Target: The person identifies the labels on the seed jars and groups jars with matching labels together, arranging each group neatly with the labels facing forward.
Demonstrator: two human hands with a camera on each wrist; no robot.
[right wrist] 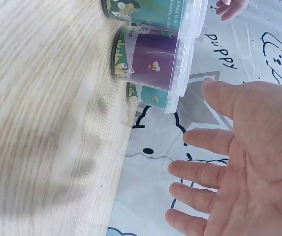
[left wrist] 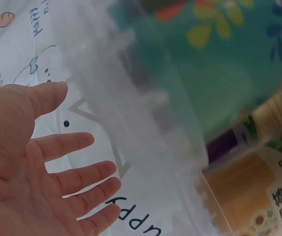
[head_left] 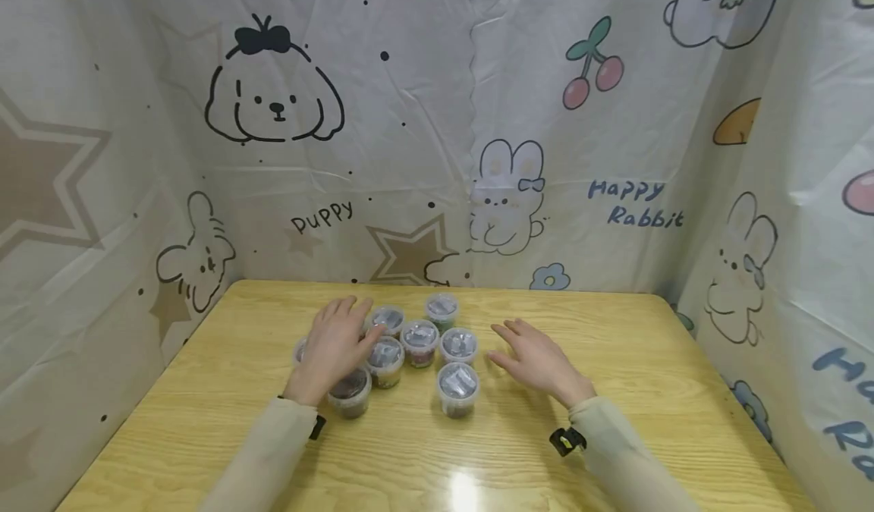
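Several small round plastic tubs with clear lids stand upright in a cluster on the wooden table. Over the left side of the cluster is my left hand (head_left: 334,345), its fingers extended and holding nothing. It partly covers one tub at the far left. In the left wrist view a teal-labelled tub (left wrist: 239,73) and an orange-labelled tub (left wrist: 249,191) stand apart from the fingers. My right hand (head_left: 536,360) is to the right of the cluster, fingers extended, nothing in it. A purple-labelled tub (right wrist: 153,56) shows beyond its thumb in the right wrist view. The nearest front tub (head_left: 458,391) stands slightly apart.
The light wooden table (head_left: 580,466) ends at a back edge against a white printed cloth (head_left: 410,117), which also hangs on both sides. A dark-topped tub (head_left: 350,392) sits at the cluster's front left. Each wrist wears a black strap.
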